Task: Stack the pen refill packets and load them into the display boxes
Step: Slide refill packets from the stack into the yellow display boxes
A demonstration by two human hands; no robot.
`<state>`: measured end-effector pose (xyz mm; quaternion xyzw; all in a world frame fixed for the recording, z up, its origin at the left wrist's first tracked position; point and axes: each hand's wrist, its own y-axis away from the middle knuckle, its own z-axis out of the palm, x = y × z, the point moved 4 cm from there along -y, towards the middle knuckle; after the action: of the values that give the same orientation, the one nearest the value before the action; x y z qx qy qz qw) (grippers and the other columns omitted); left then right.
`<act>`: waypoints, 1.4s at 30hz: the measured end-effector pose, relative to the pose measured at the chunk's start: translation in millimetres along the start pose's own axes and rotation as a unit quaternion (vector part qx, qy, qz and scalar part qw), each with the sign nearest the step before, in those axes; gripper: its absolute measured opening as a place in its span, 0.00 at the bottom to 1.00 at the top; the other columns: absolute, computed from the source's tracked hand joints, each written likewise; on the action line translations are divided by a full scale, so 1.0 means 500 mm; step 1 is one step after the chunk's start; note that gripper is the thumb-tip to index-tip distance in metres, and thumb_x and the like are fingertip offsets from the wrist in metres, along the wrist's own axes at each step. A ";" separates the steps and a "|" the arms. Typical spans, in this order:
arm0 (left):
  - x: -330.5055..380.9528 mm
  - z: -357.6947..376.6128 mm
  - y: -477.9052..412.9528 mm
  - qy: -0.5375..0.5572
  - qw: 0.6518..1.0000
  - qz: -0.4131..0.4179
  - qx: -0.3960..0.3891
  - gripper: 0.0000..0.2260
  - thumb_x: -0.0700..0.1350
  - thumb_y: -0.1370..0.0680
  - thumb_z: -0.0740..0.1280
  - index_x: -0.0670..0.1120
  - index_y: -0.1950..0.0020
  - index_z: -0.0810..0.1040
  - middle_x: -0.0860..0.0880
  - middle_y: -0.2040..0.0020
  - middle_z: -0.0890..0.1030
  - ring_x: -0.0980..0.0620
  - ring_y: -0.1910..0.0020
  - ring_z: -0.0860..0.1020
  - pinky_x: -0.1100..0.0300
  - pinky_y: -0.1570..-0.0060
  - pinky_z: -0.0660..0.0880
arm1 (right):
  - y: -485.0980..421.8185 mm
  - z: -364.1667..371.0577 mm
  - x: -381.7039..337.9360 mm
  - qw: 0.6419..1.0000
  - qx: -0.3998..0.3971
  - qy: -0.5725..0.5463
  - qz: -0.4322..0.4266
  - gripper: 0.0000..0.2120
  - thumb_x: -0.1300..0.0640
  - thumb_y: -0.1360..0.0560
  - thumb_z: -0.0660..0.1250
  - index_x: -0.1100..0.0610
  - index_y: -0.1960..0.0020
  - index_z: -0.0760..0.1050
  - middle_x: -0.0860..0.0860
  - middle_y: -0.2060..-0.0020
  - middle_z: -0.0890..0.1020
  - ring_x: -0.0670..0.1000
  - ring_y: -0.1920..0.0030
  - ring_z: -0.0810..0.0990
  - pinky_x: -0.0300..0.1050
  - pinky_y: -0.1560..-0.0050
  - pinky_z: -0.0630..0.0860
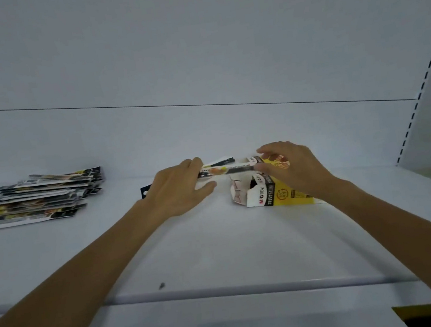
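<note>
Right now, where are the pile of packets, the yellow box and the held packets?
pile of packets (36, 203): head view, stack's middle.
yellow box (281, 194): head view, printed side.
held packets (226, 170): head view, bare middle stretch.

Body in view: left hand (177, 193) and right hand (294, 169), both bare. Left forearm (85, 263) and right forearm (397, 221) are uncovered skin from wrist to the bottom edge of view. Slim build, narrow wrists. The wide-angle lens stretches the forearms toward the corners. Nails look short and plain, but it's too blurry to be sure.
</note>
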<state>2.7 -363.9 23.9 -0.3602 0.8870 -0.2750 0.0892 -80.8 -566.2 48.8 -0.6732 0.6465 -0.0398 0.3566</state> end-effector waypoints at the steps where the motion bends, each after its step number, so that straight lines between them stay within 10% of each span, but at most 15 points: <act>1: 0.008 0.000 -0.005 -0.001 0.999 -0.032 -0.014 0.18 0.60 0.23 0.58 0.45 0.47 0.67 0.51 0.56 0.73 0.48 0.60 0.73 0.57 0.61 0.65 | 0.004 -0.013 0.019 1.000 -0.011 0.025 0.003 0.18 0.45 0.27 0.66 0.52 0.40 0.76 0.46 0.50 0.78 0.44 0.48 0.74 0.39 0.46 0.68; 8: 0.030 0.009 -0.009 0.013 0.988 -0.144 -0.058 0.24 0.66 0.23 0.48 0.46 0.56 0.69 0.51 0.65 0.73 0.47 0.61 0.73 0.56 0.63 0.63 | 0.035 -0.014 0.129 0.977 -0.139 0.163 0.011 0.28 0.38 0.28 0.64 0.48 0.32 0.68 0.48 0.34 0.71 0.48 0.33 0.66 0.41 0.38 0.62; 17: 0.024 0.012 0.007 -0.038 0.983 -0.160 -0.076 0.19 0.61 0.21 0.53 0.47 0.60 0.66 0.52 0.66 0.71 0.47 0.61 0.71 0.57 0.63 0.63 | 0.046 -0.024 0.156 0.975 -0.090 0.204 0.006 0.44 0.23 0.40 0.47 0.47 0.33 0.68 0.44 0.35 0.73 0.48 0.36 0.71 0.48 0.36 0.64; 33: 0.015 0.034 -0.001 0.194 0.948 -0.246 -0.062 0.21 0.60 0.28 0.67 0.48 0.72 0.68 0.52 0.73 0.67 0.51 0.70 0.67 0.60 0.69 0.58 | 0.057 -0.022 0.148 0.975 -0.075 0.209 0.018 0.27 0.36 0.27 0.61 0.48 0.33 0.69 0.47 0.34 0.73 0.49 0.34 0.69 0.45 0.39 0.65; 42: 0.029 0.041 -0.016 0.266 0.923 -0.244 -0.134 0.09 0.57 0.27 0.68 0.53 0.58 0.77 0.54 0.64 0.75 0.59 0.65 0.72 0.64 0.67 0.64 | 0.057 -0.020 0.150 0.973 -0.067 0.223 0.010 0.28 0.35 0.27 0.60 0.49 0.33 0.69 0.48 0.35 0.73 0.50 0.35 0.70 0.45 0.39 0.65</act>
<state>4.1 -387.3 11.8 -0.4874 0.7914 -0.2528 -0.2687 -98.2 -635.3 10.5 -0.6630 0.7178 -0.1417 0.1584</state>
